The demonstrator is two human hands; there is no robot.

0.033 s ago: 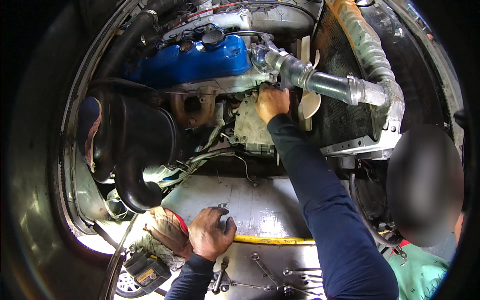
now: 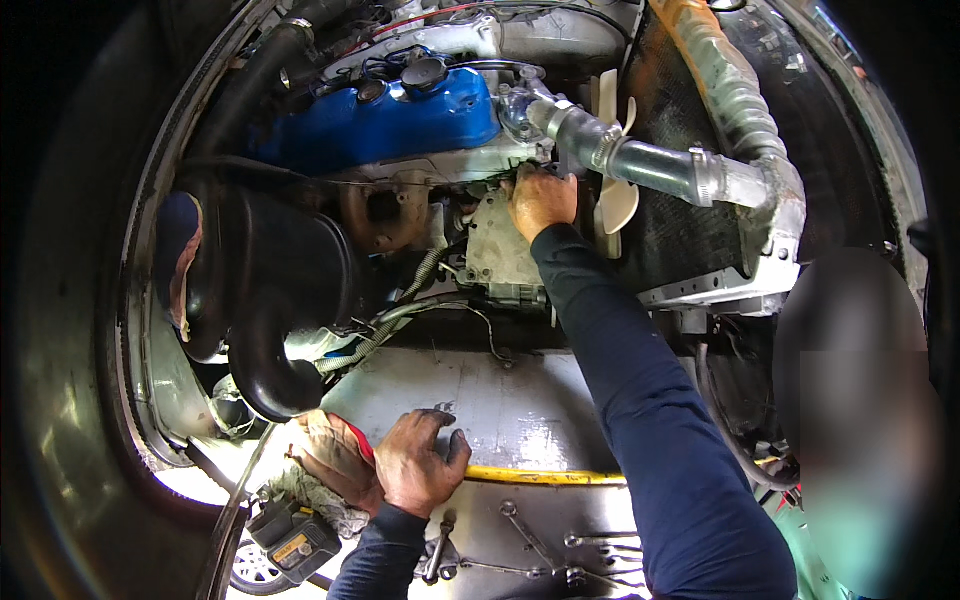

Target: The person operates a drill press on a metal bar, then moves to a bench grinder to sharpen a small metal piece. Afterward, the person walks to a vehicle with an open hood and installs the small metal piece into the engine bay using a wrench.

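Observation:
My right hand (image 2: 543,200) reaches into the engine bay, its fingers curled down at the top of a grey metal block (image 2: 500,250) beside the engine. What the fingertips grip there is hidden. Just above sits the engine's blue valve cover (image 2: 375,125); a pale fan (image 2: 617,205) stands close by on the right. My left hand (image 2: 418,465) rests on the near edge of a grey body panel (image 2: 500,405), next to its yellow strip (image 2: 545,477). Its thumb stands apart from the fingers, and it holds nothing.
A silver pipe with a dark hose (image 2: 655,170) crosses to the radiator (image 2: 685,215). At left is a black air canister (image 2: 290,260). Nearer me lie several wrenches (image 2: 530,535), a cloth (image 2: 330,460) and a battery pack (image 2: 295,545). A blurred person (image 2: 855,400) is at right.

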